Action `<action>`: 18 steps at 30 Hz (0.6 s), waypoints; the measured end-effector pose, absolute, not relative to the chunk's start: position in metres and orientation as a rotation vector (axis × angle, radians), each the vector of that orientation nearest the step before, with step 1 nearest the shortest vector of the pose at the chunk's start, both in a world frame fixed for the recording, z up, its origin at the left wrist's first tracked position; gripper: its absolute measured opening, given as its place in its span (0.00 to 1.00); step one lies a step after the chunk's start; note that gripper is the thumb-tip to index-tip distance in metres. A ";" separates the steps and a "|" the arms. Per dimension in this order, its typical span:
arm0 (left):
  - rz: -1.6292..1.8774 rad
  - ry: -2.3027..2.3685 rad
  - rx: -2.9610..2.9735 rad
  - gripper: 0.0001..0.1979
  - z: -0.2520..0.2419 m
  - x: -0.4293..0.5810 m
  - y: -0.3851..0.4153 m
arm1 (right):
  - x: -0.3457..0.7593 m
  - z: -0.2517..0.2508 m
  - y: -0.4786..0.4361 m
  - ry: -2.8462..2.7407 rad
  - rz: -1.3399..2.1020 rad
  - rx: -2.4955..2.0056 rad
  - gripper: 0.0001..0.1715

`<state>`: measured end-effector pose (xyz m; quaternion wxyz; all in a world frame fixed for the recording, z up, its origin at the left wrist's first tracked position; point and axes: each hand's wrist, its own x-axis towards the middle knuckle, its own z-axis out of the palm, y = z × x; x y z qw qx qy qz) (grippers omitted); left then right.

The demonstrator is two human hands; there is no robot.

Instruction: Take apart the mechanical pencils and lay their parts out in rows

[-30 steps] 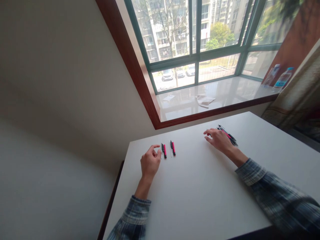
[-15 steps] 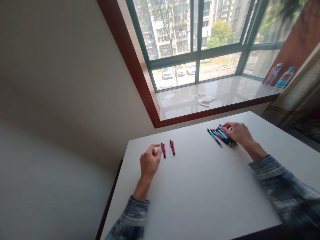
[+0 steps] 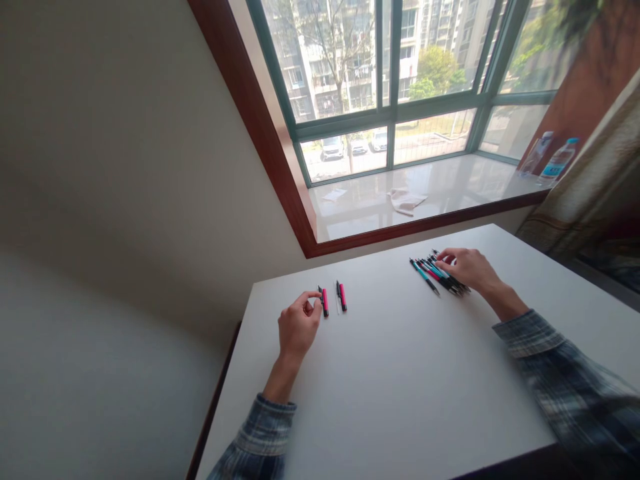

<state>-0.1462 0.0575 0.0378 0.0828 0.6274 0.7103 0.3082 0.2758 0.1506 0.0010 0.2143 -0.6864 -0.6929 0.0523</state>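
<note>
My left hand is at the left of the white table, thumb and index finger closed in a pinch at a black-capped pen. A pink pen lies right beside it. A little to the right are another pink pen and a black-capped pen with a clear barrel, side by side. My right hand rests over a pile of pens in teal, pink, white and black. Its fingers are curled onto the upper end of the pile, and the fingertips partly cover the pens there.
One teal pen lies at the left side of the pile. Behind the table is a window sill with a crumpled cloth and two plastic bottles. A wall stands at the left, a curtain at the right.
My left fingers have closed in on the black-capped pen. My right fingers have curled further over the pile, covering a pink pen that showed before. The view has shifted slightly.
</note>
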 end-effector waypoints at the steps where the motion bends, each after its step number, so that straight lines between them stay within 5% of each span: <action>1: 0.918 2.117 1.875 0.11 0.038 -0.146 0.057 | 0.275 0.001 0.150 -1.932 0.163 -1.902 0.15; 14: 0.941 2.101 1.888 0.11 0.038 -0.149 0.057 | 0.268 -0.005 0.148 -2.014 0.340 -1.923 0.18; 18: 0.930 2.084 1.892 0.12 0.037 -0.150 0.057 | 0.267 -0.006 0.149 -2.023 0.267 -1.934 0.13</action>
